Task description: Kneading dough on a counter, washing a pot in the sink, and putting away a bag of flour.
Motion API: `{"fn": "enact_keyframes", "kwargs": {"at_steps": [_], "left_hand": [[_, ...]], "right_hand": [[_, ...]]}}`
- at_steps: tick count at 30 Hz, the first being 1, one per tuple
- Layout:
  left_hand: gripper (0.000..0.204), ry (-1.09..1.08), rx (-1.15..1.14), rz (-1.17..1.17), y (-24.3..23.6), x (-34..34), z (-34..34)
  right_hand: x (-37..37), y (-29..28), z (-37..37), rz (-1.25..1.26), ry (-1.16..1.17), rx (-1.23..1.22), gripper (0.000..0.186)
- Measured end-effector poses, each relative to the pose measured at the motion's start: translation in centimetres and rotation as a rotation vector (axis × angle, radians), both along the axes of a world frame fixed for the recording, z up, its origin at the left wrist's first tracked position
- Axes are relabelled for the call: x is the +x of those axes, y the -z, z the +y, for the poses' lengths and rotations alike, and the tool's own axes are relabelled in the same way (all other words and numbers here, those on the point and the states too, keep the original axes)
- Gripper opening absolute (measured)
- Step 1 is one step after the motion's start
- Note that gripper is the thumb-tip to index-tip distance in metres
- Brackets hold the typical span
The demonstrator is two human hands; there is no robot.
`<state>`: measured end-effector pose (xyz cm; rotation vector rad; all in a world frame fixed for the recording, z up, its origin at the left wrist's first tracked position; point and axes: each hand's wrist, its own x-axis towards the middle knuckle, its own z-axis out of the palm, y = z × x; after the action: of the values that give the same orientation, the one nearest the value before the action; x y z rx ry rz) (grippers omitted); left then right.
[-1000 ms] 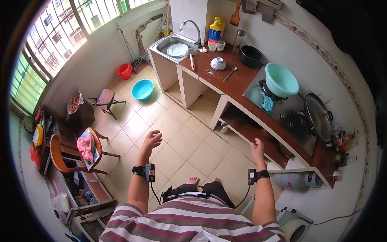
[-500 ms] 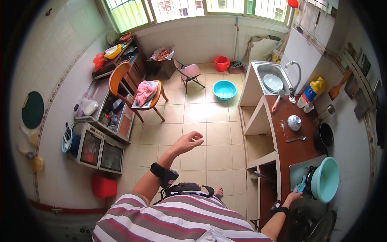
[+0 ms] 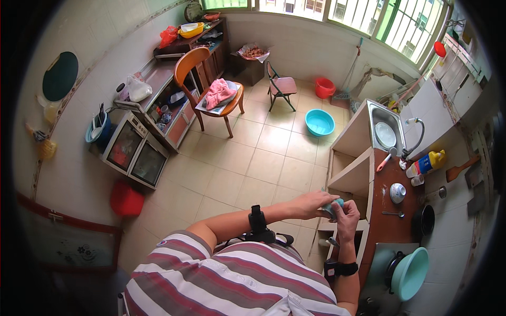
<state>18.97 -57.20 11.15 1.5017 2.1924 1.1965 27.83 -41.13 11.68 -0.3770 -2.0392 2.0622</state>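
Note:
Both of my hands are closed on a small crumpled teal cloth (image 3: 336, 206), held up in front of the counter's near side. My left hand (image 3: 312, 205) reaches across from the left and grips one side of it. My right hand (image 3: 348, 218) pinches the other side, its fingers partly covering the cloth. To the right lies the red-brown countertop (image 3: 380, 224). A spoon (image 3: 393, 214) and a white patterned bowl (image 3: 397, 193) rest on it.
A teal basin (image 3: 411, 274) leans over the stove at lower right. Beyond the counter are a sink (image 3: 375, 117) with a white dish, a yellow-and-blue bottle (image 3: 426, 164) and a black pot (image 3: 422, 221). On the floor stand a blue basin (image 3: 320, 123) and a wooden chair (image 3: 227, 117).
My right hand has lifted the cloth from the stove area beside the teal basin. My left hand has swung right and joined it on the cloth. The whole view has turned.

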Motion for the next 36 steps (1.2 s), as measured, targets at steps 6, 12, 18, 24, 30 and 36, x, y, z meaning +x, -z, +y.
{"fn": "enact_keyframes", "kwargs": {"at_steps": [6, 12, 18, 24, 30, 36], "left_hand": [[0.056, -0.108, -0.076, -0.404, -2.8, -2.9, -3.7], [0.054, -0.263, 0.350, -0.579, -1.7, -4.5, -5.8], [0.034, -0.238, 0.282, -0.485, -2.4, -4.5, -6.5], [0.023, -0.449, 0.383, -0.467, -3.3, -3.9, -7.3], [0.035, -0.645, 0.210, -0.396, -1.7, -5.6, -7.8], [0.036, -0.299, 0.264, -0.600, 1.0, -3.0, -6.7]], "right_hand": [[-5.2, -2.0, -4.7, 0.047, -0.023, 0.044, 0.033], [-6.4, -2.7, -8.5, 0.140, -0.125, -0.228, 0.023], [-6.0, -2.7, -5.5, -0.032, -0.236, -0.121, 0.021], [-7.1, -0.7, -5.4, -0.006, -0.144, -0.143, 0.017], [-8.2, -1.9, -9.0, 0.340, -0.198, 0.512, 0.028], [-8.7, -2.1, -9.7, 0.011, -0.371, -0.129, 0.032]]}}
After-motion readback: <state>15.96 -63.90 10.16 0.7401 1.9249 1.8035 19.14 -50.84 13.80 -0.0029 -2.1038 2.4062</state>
